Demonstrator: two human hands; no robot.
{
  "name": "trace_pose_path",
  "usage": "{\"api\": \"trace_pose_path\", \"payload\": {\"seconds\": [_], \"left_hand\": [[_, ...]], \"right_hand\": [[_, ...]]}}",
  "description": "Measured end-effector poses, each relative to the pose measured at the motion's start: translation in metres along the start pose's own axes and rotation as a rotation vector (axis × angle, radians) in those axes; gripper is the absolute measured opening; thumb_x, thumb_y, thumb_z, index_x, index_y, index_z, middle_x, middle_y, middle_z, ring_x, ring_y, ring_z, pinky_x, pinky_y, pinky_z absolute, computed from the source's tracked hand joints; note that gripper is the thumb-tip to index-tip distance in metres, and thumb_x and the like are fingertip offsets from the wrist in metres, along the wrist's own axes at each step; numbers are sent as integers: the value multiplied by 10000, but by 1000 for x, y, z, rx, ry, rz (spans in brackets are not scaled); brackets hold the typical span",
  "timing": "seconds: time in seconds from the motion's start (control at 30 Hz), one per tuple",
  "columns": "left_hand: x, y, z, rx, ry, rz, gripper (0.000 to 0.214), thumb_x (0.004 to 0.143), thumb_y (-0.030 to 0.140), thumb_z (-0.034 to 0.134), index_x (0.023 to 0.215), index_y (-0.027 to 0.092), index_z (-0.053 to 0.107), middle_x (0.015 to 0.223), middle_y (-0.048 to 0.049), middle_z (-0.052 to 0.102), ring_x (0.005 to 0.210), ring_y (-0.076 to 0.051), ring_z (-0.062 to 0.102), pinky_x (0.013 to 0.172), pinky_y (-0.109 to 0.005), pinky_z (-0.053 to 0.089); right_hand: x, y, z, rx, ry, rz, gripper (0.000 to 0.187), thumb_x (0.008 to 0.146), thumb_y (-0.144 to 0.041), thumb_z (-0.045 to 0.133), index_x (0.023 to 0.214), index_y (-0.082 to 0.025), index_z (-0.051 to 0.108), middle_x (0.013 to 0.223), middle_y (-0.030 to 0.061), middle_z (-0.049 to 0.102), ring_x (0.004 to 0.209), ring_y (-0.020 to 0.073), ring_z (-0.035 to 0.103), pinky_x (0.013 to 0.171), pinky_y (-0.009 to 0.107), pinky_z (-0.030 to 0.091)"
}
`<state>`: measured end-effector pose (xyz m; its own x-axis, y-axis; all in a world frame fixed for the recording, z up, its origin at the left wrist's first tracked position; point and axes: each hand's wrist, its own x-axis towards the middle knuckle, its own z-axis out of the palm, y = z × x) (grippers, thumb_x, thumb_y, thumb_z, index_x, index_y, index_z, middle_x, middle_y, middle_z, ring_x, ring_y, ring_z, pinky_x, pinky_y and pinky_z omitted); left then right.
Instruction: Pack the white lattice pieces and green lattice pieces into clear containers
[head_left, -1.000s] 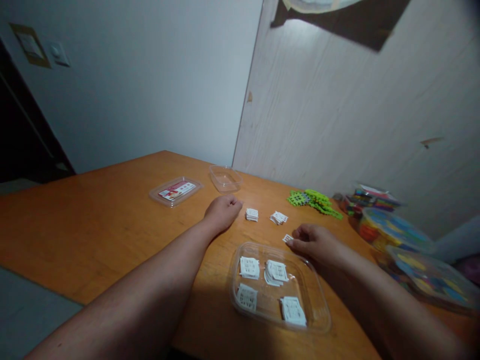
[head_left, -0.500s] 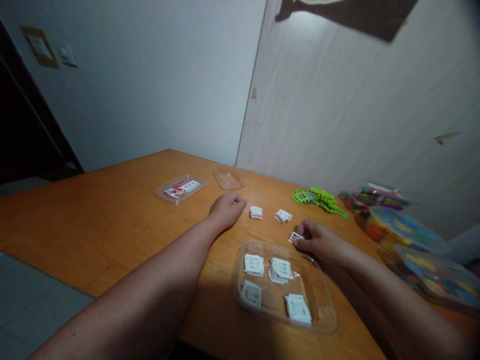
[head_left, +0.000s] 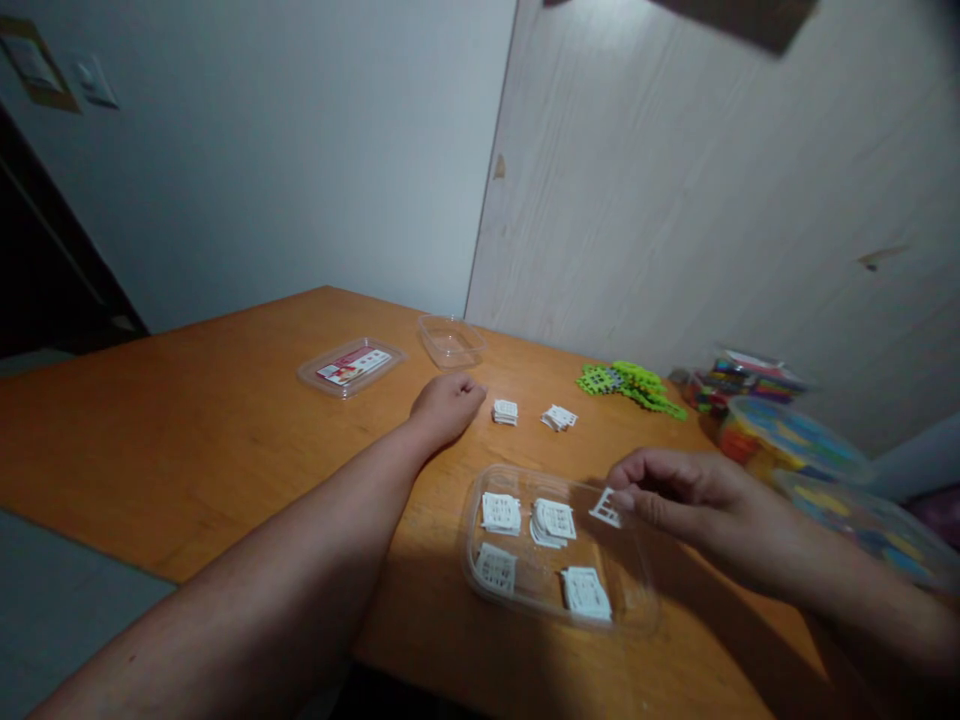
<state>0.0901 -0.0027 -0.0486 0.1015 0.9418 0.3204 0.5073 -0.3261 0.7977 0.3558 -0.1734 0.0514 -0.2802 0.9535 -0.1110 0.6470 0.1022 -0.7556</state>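
Observation:
My right hand [head_left: 675,500] pinches a small white plastic piece [head_left: 606,508], shaped like a window frame, between thumb and fingers. It is above the right rear part of a clear plastic tray [head_left: 480,594]. In the tray sit several stacks of similar white pieces: a rear left stack [head_left: 500,513], a rear middle stack [head_left: 553,522], a front left stack [head_left: 496,568] and a front right stack [head_left: 586,593]. My left hand [head_left: 448,408] rests closed on the table, with nothing showing in it. Beside it lie a small neat pile [head_left: 505,412] and a looser pile [head_left: 559,417] of white pieces.
A clear lid with a label [head_left: 352,366] and a clear container [head_left: 451,345] stand at the back of the wooden table [head_left: 187,430]. Green interlocking pieces [head_left: 630,387] lie near the wall. Tubs of colourful parts [head_left: 795,440] line the right side.
My right hand has lifted the white piece off the table behind the tray and brought it over the tray's right rear part. My left hand stays on the table. The view has shifted slightly.

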Motion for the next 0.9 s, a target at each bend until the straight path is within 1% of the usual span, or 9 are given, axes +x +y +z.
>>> {"api": "trace_pose_path", "payload": {"seconds": [0.07,0.17,0.33,0.43,0.5,0.6,0.77,0.9], "left_hand": [[-1,1,0,-7,-3,0,309,822,447,541,653,189,557,600,11,545,606,-143,494,546,-251,317],[-1,2,0,-17,-7,-6,309,824,452,539,666,187,563,602,14,546,598,-139,490,541,-249,309],[-2,2,0,-22,-3,-5,297,812,443,547,664,187,563,596,16,539,595,-139,486,538,-250,302],[-2,1,0,-21,0,2,295,811,437,547,657,187,563,596,15,544,601,-141,491,538,-251,301],[-1,1,0,-13,3,2,295,809,434,548,651,185,564,598,12,552,605,-141,495,541,-251,304],[-1,0,0,-7,4,5,296,808,431,549,647,184,563,600,12,553,609,-141,497,542,-250,307],[0,-1,1,-19,-4,0,300,815,439,546,661,182,570,606,11,558,607,-138,497,542,-247,317],[0,-1,1,-15,3,-3,296,813,437,550,662,183,571,614,11,561,614,-139,503,545,-246,323]], "right_hand": [[-5,-3,8,-22,-97,9,343,937,-509,550,892,-195,678,833,36,682,745,158,605,649,249,477],[-10,-5,18,-104,-182,-4,299,985,-424,496,917,-189,667,843,32,673,742,145,593,648,240,463],[-13,-13,25,-278,-235,-48,231,986,-277,484,936,-194,694,833,23,681,713,132,594,607,222,431],[-13,-20,25,-346,-263,-108,213,965,-216,500,930,-204,709,865,19,699,748,135,616,638,225,434],[-13,-25,23,-392,-259,-129,205,953,-192,507,890,-204,702,837,9,693,747,132,619,651,228,433],[-13,-27,20,-421,-238,-109,227,965,-207,488,848,-203,683,808,7,678,732,132,615,653,235,439],[-15,-26,19,-434,-206,-62,246,984,-254,455,943,-223,695,861,32,686,749,149,616,677,259,455],[-19,-27,23,-534,-161,-95,207,969,-248,473,939,-229,677,854,42,658,749,159,597,685,274,442]]}}
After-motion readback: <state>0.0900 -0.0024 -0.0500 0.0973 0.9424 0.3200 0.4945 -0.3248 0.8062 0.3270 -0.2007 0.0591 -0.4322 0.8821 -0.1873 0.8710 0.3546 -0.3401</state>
